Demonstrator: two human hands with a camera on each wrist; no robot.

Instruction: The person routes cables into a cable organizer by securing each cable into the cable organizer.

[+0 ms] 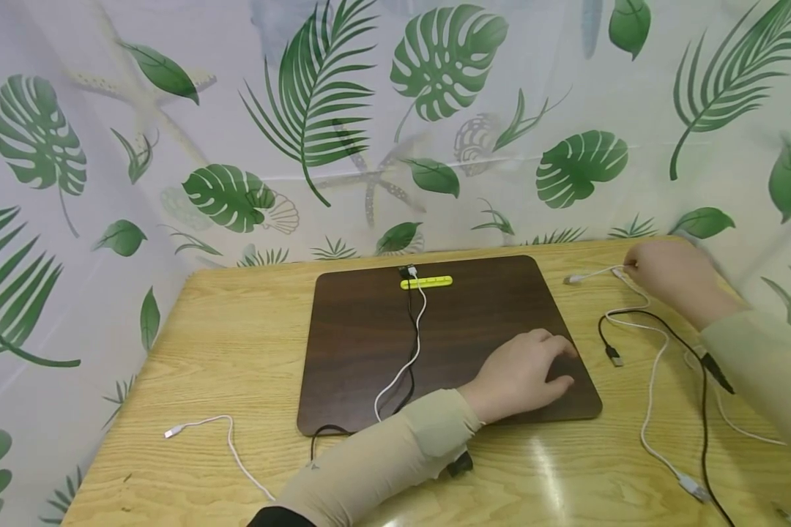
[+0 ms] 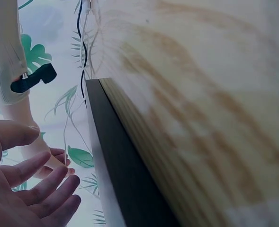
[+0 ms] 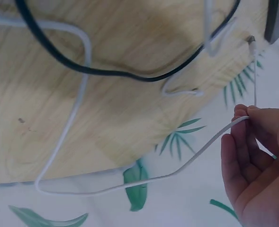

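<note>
My right hand (image 1: 672, 277) pinches a white USB cable (image 3: 191, 163) between thumb and fingertips near the table's back right. The cable's plug (image 1: 572, 279) sticks out to the left of that hand. Over the right part of a dark brown board (image 1: 362, 322) is my left hand (image 1: 519, 372), fingers relaxed and holding nothing; the left wrist view shows its palm and loosely bent fingers. At the board's back edge a yellow cable holder (image 1: 435, 282) has a white cable (image 1: 419, 322) and a black cable (image 1: 411, 311) running from it toward me, partly hidden by my left forearm.
To the right, a black USB cable (image 1: 704, 432) and more white cable (image 1: 650, 410) lie tangled on the wooden table (image 1: 237, 329). Another white cable (image 1: 229, 432) lies at the front left. A leaf-patterned curtain (image 1: 343, 183) hangs behind the table.
</note>
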